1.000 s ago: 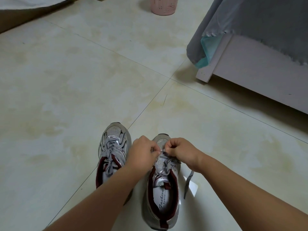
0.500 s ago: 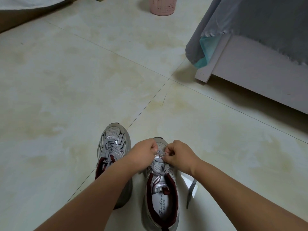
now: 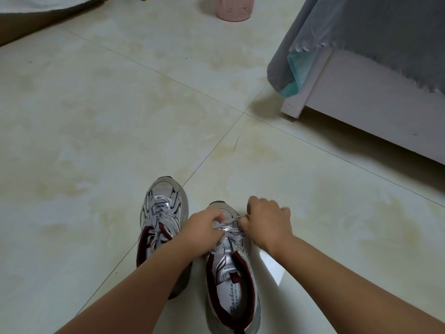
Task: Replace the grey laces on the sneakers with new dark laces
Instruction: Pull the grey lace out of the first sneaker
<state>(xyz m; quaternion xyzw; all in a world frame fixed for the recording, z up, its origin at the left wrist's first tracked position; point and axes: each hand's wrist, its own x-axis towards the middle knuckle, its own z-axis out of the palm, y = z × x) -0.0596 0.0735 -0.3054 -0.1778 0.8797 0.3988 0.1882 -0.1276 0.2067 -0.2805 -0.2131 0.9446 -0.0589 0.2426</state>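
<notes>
A pale tiled floor (image 3: 101,131) fills most of the view. At the upper right stands a white bed frame (image 3: 375,102) with a grey cover (image 3: 375,32) hanging over its corner and a strip of teal cloth (image 3: 297,75) showing beneath it. A pink basket (image 3: 234,7) sits on the floor at the top edge.

Two silver and dark red sneakers stand side by side on the floor near the bottom, toes pointing away. The left sneaker (image 3: 165,213) is laced with a grey lace (image 3: 157,213) and partly covered by the left forearm. The right sneaker (image 3: 231,273) lies under both hands, its tongue and insole in plain sight.

The left hand (image 3: 201,229) is curled over the front of the right sneaker, fingers pinching its grey lace (image 3: 230,229). The right hand (image 3: 266,220), slightly blurred, is closed in a fist gripping the same lace, which runs taut from its fingers across to the left hand.
</notes>
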